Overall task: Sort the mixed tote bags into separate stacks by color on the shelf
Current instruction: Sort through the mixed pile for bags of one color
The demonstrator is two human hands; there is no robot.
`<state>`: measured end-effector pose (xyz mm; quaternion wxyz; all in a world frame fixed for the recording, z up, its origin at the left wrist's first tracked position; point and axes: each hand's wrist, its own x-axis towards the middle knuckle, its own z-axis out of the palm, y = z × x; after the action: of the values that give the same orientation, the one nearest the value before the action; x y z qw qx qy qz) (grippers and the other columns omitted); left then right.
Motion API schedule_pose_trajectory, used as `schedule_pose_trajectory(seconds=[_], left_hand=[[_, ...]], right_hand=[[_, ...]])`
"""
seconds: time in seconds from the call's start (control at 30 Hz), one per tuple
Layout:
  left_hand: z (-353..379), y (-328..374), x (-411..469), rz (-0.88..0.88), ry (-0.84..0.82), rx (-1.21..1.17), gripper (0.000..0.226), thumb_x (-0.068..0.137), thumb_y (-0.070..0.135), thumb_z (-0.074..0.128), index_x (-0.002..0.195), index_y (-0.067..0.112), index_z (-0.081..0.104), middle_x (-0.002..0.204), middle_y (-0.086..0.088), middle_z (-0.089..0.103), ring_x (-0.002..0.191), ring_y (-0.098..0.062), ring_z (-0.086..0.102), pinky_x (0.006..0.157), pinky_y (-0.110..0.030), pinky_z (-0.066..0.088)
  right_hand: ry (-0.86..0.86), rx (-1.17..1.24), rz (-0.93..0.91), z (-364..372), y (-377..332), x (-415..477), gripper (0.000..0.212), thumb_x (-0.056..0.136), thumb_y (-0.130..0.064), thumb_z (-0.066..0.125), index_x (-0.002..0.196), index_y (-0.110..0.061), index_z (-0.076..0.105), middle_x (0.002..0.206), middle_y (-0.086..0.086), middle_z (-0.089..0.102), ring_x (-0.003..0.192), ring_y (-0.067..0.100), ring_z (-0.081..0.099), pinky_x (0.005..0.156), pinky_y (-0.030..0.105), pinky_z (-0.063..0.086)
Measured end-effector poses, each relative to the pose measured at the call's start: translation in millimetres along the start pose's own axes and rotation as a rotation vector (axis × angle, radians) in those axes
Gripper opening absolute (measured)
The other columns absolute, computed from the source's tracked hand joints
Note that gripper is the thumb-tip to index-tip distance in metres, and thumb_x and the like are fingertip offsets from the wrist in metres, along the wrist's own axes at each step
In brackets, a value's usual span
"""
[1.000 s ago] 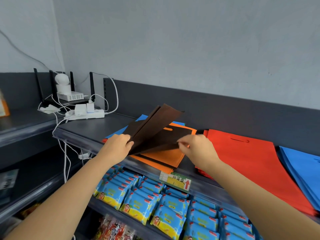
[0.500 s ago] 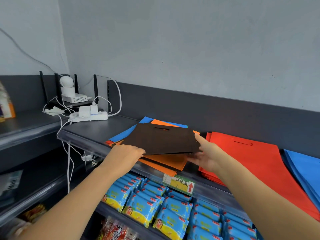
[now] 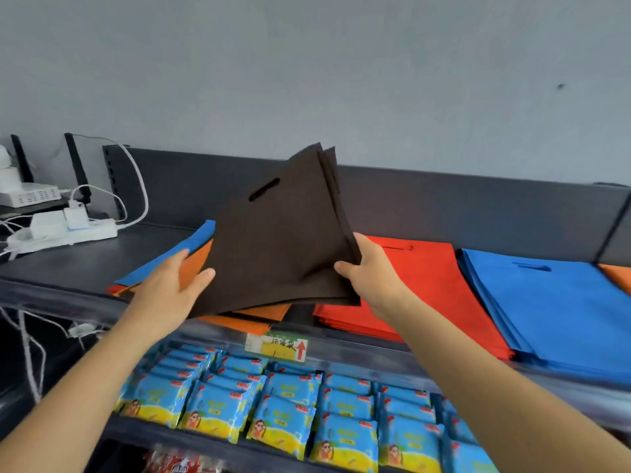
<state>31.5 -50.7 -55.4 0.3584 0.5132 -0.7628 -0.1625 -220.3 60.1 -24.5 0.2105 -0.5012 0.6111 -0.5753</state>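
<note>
While the right hand grips the brown bags over the mixed pile, the flat left hand touches them; next, they likely need their own shelf spot.

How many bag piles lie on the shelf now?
4: mixed pile at left, red stack centre, blue stack right, orange stack at the right edge; more may lie out of view.

Looks like a small shop: dark shelf with a price tag, rows of snack packs lower frame.
</note>
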Motion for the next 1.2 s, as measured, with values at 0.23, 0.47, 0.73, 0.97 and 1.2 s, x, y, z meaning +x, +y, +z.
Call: schedule_pose_trajectory(seconds=[0.23,0.47,0.73,0.97,1.2], left_hand=[[59.1,94.5,-11.9,-0.105,-0.296,-0.845,0.015,0.089,0.015,0.061,0.102,0.021,0.065,0.102,0.0,0.071,0.096,-0.023,0.066,0.078,-0.037,0.051],[126.3,205.9,-59.3,0.309,-0.144,-0.536,0.028,0.086,0.012,0.065,0.1,0.034,0.056,0.101,0.015,0.063,0.098,-0.007,0.059,0.09,-0.037,0.046],[208.4,348.6,-153.6,0.359,-0.101,-0.353,0.035,0.084,0.032,0.066,0.081,0.003,0.047,0.075,-0.017,0.059,0.071,-0.033,0.054,0.065,-0.046,0.04],[276.3,461.3,-222.1,0.289,-0.263,-0.447,0.035,0.089,0.035,0.059,0.106,0.006,0.048,0.097,-0.005,0.06,0.092,-0.027,0.055,0.074,-0.038,0.042],[335.2,544.9,-235.3,0.327,-0.459,-0.435,0.071,0.085,0.025,0.067,0.144,0.02,0.026,0.14,0.002,0.043,0.124,-0.021,0.045,0.099,-0.034,0.04]], right_hand=[[0.125,0.063,0.029,-108.5,8.5,-45.8,0.041,0.085,0.01,0.055,0.104,-0.025,0.058,0.103,-0.007,0.067,0.095,0.005,0.063,0.085,0.019,0.051],[0.326,-0.097,0.196,-230.9,35.8,-100.4,0.043,0.074,0.006,0.071,0.105,-0.019,0.055,0.098,-0.006,0.064,0.096,0.018,0.062,0.086,0.036,0.052],[0.478,-0.132,0.178,-388.8,68.6,-176.1,0.041,0.084,0.001,0.061,0.116,-0.023,0.052,0.113,-0.004,0.06,0.11,0.018,0.056,0.097,0.039,0.047],[0.565,-0.296,0.189,-511.3,85.8,-230.3,0.041,0.089,0.004,0.049,0.124,-0.019,0.045,0.113,-0.007,0.052,0.106,0.009,0.046,0.09,0.023,0.035],[0.716,-0.405,0.244,-602.1,100.8,-247.3,0.053,0.085,0.008,0.051,0.131,-0.016,0.044,0.121,0.0,0.057,0.11,0.015,0.05,0.093,0.026,0.038]])
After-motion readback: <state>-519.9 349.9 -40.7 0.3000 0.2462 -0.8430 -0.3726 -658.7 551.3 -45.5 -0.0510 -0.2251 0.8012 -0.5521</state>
